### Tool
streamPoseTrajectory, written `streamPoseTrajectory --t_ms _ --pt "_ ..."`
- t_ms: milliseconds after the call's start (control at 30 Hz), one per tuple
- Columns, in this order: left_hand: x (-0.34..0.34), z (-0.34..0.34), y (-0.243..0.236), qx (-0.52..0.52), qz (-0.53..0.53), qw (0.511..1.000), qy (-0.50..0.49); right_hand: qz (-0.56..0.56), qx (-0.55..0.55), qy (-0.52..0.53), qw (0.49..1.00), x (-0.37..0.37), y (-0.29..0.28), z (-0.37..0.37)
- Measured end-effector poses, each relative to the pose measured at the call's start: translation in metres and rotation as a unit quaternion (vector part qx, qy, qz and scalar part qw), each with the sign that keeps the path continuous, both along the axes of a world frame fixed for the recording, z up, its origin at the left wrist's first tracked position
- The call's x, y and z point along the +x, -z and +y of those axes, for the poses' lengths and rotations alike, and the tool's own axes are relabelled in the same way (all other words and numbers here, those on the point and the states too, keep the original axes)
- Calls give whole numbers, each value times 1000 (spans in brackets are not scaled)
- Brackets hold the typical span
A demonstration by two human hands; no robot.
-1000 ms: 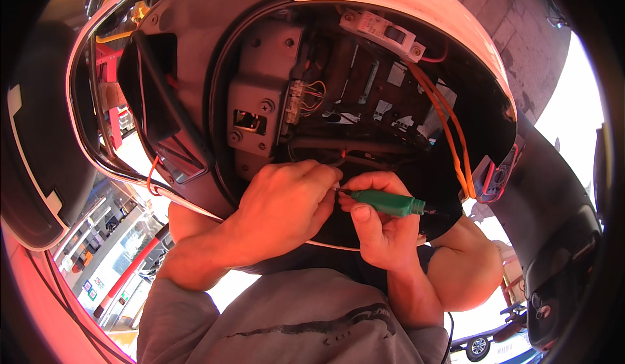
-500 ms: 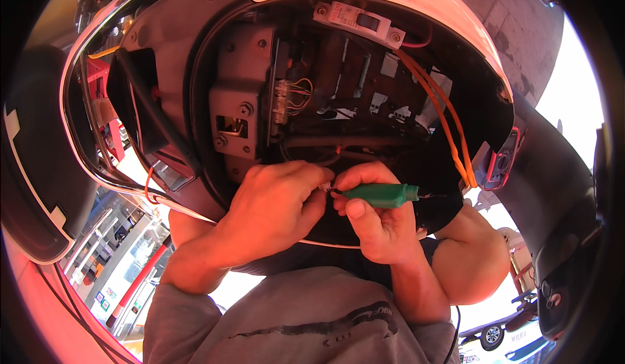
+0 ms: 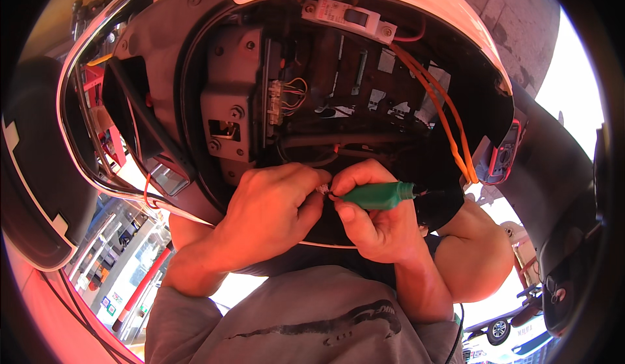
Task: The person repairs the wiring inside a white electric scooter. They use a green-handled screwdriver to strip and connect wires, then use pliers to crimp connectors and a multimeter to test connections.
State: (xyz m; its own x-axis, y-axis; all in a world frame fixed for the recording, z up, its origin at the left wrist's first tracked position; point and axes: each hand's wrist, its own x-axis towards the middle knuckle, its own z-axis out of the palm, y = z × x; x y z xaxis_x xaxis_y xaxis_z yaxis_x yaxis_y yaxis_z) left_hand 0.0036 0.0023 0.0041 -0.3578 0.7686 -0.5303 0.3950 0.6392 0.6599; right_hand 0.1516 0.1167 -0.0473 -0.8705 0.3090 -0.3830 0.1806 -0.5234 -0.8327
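Over the near rim of the open scooter compartment, my two hands meet. My left hand [image 3: 263,208] pinches a small pale connector [image 3: 323,188] between thumb and fingertips. A small green plastic bottle [image 3: 377,196] lies nearly level in my right hand [image 3: 381,230], its threaded neck toward the right and a thin dark wire beyond the neck. The right fingertips touch a short dark piece beside the connector, between the bottle's base and the left fingertips. Whether that piece runs into the bottle is hidden by the fingers.
A white circuit breaker [image 3: 348,19] is mounted at the compartment's far side, with orange cables [image 3: 433,97] running toward the right rim. A terminal strip [image 3: 276,102] with thin wires sits by a metal bracket [image 3: 224,94]. A multimeter [image 3: 502,159] rests at the right.
The scooter body has shifted slightly left in the view. My right hand and the green bottle have moved a little left; both grips look the same.
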Motion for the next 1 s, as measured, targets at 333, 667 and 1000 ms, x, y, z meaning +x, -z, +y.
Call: streamPoseTrajectory --t_ms 333,667,1000 --pt "1 0 3 27 53 997 56 -62 -77 -1 995 -5 -4 2" --pt "1 0 5 51 55 996 49 -35 -18 4 999 -4 -3 3" --pt "2 -2 5 50 36 998 13 -20 26 -9 999 1 -2 1"
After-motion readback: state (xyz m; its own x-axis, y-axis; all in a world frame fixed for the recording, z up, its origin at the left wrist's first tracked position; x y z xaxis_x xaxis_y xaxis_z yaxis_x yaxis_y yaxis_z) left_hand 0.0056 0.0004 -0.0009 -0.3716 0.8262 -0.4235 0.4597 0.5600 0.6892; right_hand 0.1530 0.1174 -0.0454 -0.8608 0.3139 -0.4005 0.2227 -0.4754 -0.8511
